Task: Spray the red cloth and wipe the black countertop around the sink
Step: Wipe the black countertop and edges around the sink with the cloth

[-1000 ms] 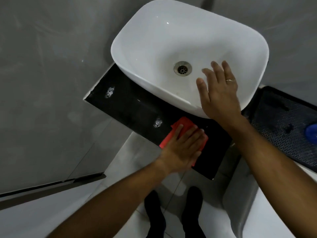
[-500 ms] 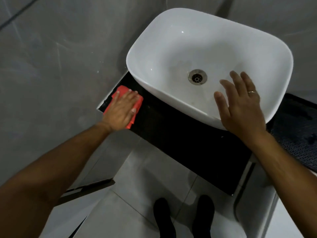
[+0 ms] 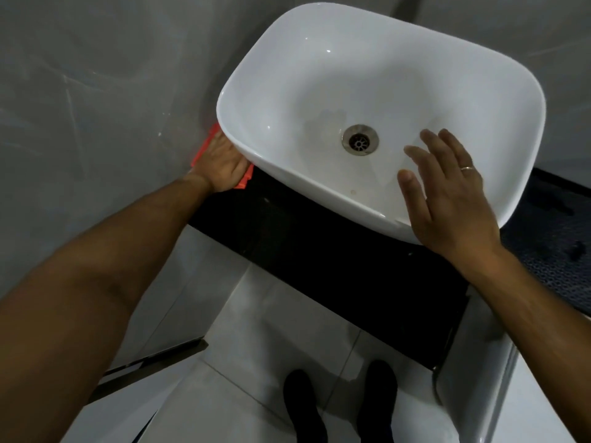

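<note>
Left hand [image 3: 224, 166] presses flat on the cloth [image 3: 245, 182] in the counter's [image 3: 319, 251] left corner. Right hand [image 3: 447, 199] rests open on the sink [image 3: 307, 177]. The front looks done.

Both forearms are bare. The right hand [image 3: 454, 199] wears a thin pale metal ring [image 3: 467, 168]. Near, at the bottom, are two black shoes [image 3: 305, 407].

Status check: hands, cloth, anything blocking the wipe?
Left hand flat on red cloth, left end of black counter. Right hand open at white basin near rim. Basin overhang covers left fingertips, wall close alongside.
</note>
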A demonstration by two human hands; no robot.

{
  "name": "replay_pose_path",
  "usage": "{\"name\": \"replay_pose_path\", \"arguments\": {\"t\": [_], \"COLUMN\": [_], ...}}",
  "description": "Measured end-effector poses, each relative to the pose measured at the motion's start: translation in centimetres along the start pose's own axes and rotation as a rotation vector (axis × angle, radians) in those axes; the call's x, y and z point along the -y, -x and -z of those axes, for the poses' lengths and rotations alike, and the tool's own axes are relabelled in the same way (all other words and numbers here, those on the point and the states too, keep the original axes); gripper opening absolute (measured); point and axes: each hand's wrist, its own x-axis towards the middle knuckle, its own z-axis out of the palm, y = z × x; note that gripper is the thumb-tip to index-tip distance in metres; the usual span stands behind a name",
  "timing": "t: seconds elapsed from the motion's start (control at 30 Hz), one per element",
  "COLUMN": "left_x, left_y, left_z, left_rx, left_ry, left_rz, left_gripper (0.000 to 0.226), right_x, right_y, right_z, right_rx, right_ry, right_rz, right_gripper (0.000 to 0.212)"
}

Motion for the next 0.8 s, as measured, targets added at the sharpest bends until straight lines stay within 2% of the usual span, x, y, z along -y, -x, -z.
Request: {"name": "replay_pose_path", "arguments": {"t": [0.07, 0.17, 0.37, 0.57, 0.67, 0.8], "left_x": [-0.3, -1.1, -2.3, -3.7, -7.4, -17.4], "left_y": [1.0, 4.5, 13.2, 9.9, 7.4, 6.6], "left_z": [-0.1, 0.0, -0.4, -0.5, -0.6, -0.9], "left_rx": [-0.035, 0.042, 0.051, 0.044, 0.035, -0.002], "left_ry": [0.007, 0.071, 0.082, 0.074, 0.107, 0.096], "left_rz": [0.016, 0.132, 0.235, 0.293, 0.383, 0.418], "left_gripper": [0.045, 0.056, 0.059, 0.061, 0.063, 0.058], "right_x": [0.0, -0.1, -0.1, -0.1, 0.0, 0.3], "right_y": [0.0, 0.1, 0.1, 0.1, 0.1, 0.1], "right_z": [0.1, 0.0, -0.3, -0.4, -0.5, 0.2], "right_rx": [-0.005, -0.014, -0.051, -0.069, -0.046, -0.015], "right_ry": [0.003, 0.009, 0.028, 0.038, 0.032, 0.024], "right_rz": [0.013, 0.028, 0.043, 0.035, 0.038, 0.022], "right_gripper": [0.05, 0.05, 0.05, 0.051, 0.052, 0.052]}}
